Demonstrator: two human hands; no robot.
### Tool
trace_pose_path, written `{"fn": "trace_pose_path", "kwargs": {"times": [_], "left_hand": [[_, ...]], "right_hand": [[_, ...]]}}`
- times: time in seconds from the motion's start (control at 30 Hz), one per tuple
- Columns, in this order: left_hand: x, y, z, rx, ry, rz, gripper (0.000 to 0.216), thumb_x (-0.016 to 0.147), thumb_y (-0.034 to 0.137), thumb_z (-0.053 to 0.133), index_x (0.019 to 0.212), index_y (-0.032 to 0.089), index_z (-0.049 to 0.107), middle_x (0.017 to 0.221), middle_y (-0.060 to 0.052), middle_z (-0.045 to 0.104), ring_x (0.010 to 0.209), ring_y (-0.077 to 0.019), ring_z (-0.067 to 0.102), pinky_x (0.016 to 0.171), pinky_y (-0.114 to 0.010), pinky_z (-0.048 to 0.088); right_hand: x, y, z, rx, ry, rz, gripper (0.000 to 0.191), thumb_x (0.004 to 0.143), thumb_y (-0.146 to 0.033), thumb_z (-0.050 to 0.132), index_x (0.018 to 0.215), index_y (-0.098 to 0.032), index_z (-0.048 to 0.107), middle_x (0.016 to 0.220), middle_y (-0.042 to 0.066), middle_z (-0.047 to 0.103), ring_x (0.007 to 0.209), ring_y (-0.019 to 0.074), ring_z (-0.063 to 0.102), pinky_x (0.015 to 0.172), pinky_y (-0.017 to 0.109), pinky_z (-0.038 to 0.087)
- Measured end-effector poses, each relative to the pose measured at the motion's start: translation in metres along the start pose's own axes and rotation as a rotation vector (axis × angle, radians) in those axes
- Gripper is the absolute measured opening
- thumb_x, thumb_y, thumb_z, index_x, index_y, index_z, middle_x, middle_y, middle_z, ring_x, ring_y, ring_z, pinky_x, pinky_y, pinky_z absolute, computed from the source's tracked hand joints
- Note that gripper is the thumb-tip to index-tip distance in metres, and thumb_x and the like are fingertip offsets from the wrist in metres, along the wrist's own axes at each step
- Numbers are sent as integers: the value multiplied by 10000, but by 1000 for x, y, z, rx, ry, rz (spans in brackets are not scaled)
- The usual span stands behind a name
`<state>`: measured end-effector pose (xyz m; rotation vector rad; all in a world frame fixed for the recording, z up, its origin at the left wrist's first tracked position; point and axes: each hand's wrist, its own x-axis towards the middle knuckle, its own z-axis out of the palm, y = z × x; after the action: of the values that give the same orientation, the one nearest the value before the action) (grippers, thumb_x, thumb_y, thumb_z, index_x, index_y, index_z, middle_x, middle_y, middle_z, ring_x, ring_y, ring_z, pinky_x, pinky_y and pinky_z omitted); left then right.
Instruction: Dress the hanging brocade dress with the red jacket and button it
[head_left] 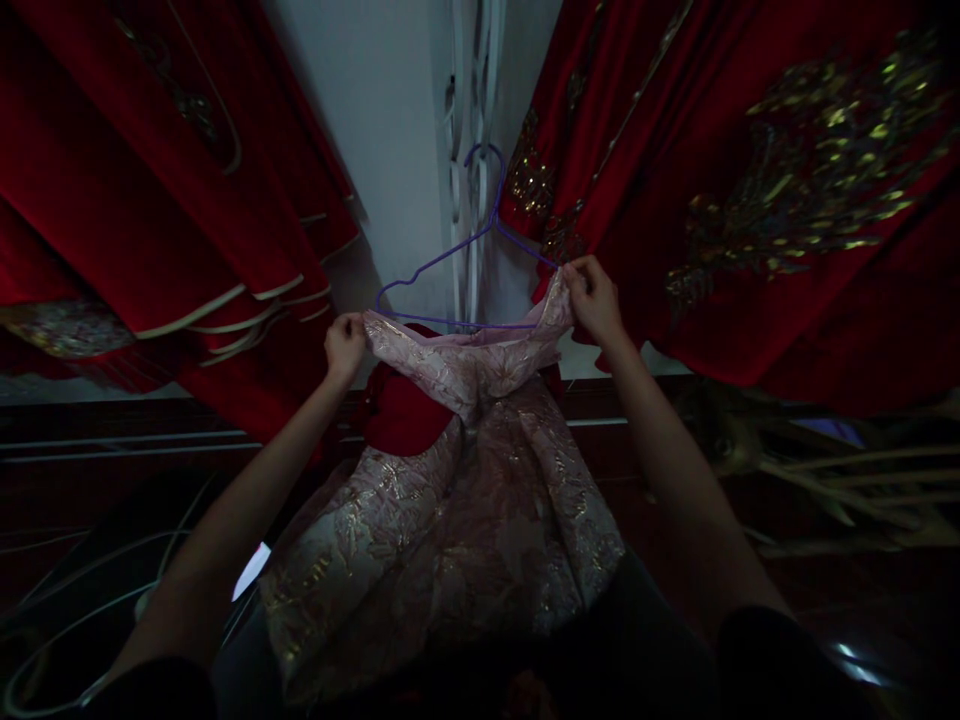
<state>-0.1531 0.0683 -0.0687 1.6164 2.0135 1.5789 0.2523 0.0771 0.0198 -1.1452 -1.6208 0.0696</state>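
Note:
A pale pink brocade dress (517,500) with gold patterning lies spread toward me, its skirt across my lap. My left hand (346,347) pinches the left end of its top edge. At the right end, my right hand (592,296) grips the fabric beside the hanger's arm. The purple hanger (450,250) sits at the dress's top, its hook pointing away from me, its right arm running into the cloth by my right hand. Its left end shows above the fabric, apart from my left hand. A piece of red cloth (409,412) shows beneath the bodice on the left.
Red garments with light trim (210,220) hang at the left. More red garments with gold sequin embroidery (817,170) hang at the right. A pale wall (382,110) with metal rails (469,90) stands ahead. Wooden slats (840,470) lie at the lower right; the room is dim.

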Motion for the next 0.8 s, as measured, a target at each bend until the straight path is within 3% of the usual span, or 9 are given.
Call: {"fn": "trace_pose_path", "kwargs": {"times": [0.1, 0.27, 0.43, 0.6, 0.7, 0.8], "left_hand": [[-3, -6, 1, -36, -25, -59, 276, 893, 317, 389, 951, 164, 612, 953, -64, 666, 943, -191, 599, 847, -290, 450], [11, 8, 0, -19, -26, 8, 286, 889, 342, 403, 931, 167, 625, 975, -62, 675, 938, -183, 601, 865, -285, 442], [34, 58, -2, 43, -88, 250, 263, 889, 360, 459, 909, 164, 633, 980, -61, 679, 1028, -203, 572, 1021, -374, 333], [39, 100, -3, -78, -290, 444, 262, 862, 383, 521, 891, 152, 641, 953, -79, 684, 956, -190, 605, 975, -344, 389], [44, 90, -5, -237, -259, 350, 298, 877, 418, 483, 951, 162, 617, 910, -73, 680, 856, -165, 629, 868, -310, 469], [44, 57, -7, -294, -122, 127, 290, 894, 379, 435, 1074, 178, 542, 892, -66, 660, 764, -135, 631, 769, -293, 509]], "right_hand": [[0, 0, 0, 12, -20, 7, 380, 872, -576, 442, 881, -226, 590, 779, 8, 610, 723, 157, 573, 757, 320, 464], [1, 2, -1, 13, -31, 13, 366, 883, -558, 431, 891, -231, 595, 782, 9, 611, 733, 158, 575, 764, 323, 465], [2, 4, 0, 9, -12, -3, 361, 876, -560, 434, 880, -236, 594, 797, 10, 619, 745, 160, 572, 773, 323, 454], [0, 6, 0, 12, -24, 12, 390, 864, -594, 421, 876, -240, 584, 813, 18, 623, 778, 174, 576, 776, 326, 454], [-1, 8, 1, 29, -43, -2, 400, 863, -606, 416, 868, -242, 581, 806, 18, 619, 766, 176, 573, 770, 331, 457], [0, 8, 3, 42, -54, -9, 421, 867, -619, 396, 857, -238, 574, 794, 14, 612, 764, 175, 570, 765, 329, 460]]}}
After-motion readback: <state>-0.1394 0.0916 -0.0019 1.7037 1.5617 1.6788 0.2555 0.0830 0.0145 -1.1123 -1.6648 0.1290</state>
